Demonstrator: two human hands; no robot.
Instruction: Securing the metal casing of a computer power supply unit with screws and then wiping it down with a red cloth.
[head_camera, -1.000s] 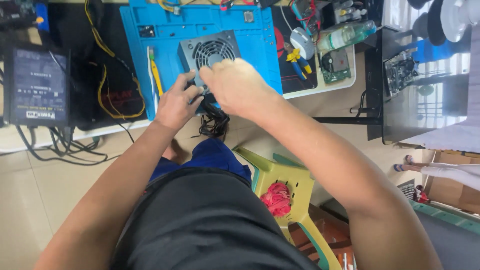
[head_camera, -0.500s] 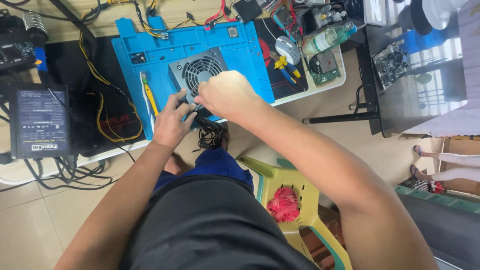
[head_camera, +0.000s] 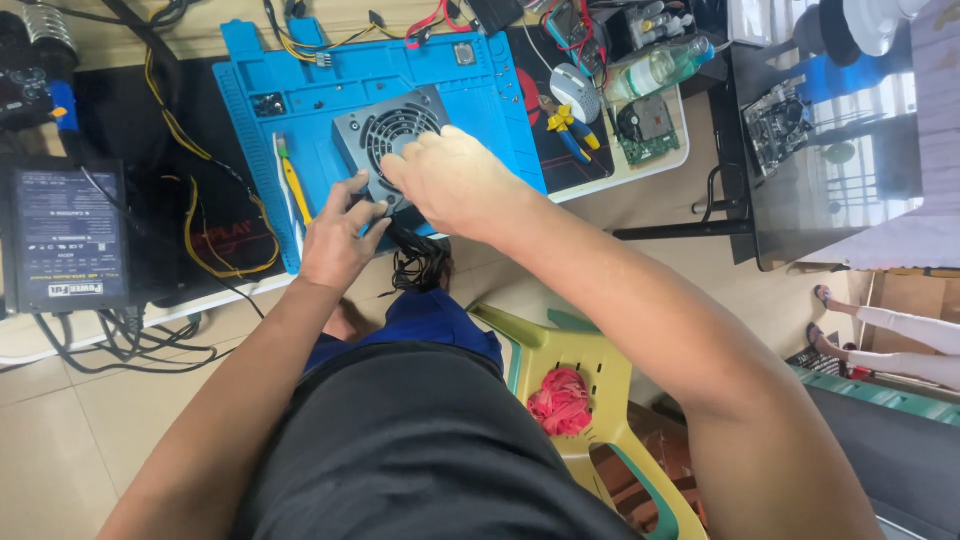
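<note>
Two bare hands work on a grey metal power supply box with a round fan grille (head_camera: 392, 140) at the near edge of a blue silicone work mat (head_camera: 300, 100).

The mat lies on a white table (head_camera: 640, 165) and the grey box sits on its near part, tilted a little. A second, black power supply box (head_camera: 65, 238) lies well apart, to the left. The right hand (head_camera: 455, 180) rests on the near right side of the grey box with fingers curled; whether it grips something I cannot tell. The left hand (head_camera: 340, 240) is half closed at the box's near left corner, touching a bundle of black cables (head_camera: 420, 262) that hangs over the table edge. A yellow-handled tool (head_camera: 295, 188) lies on the mat just left of the box.
</note>
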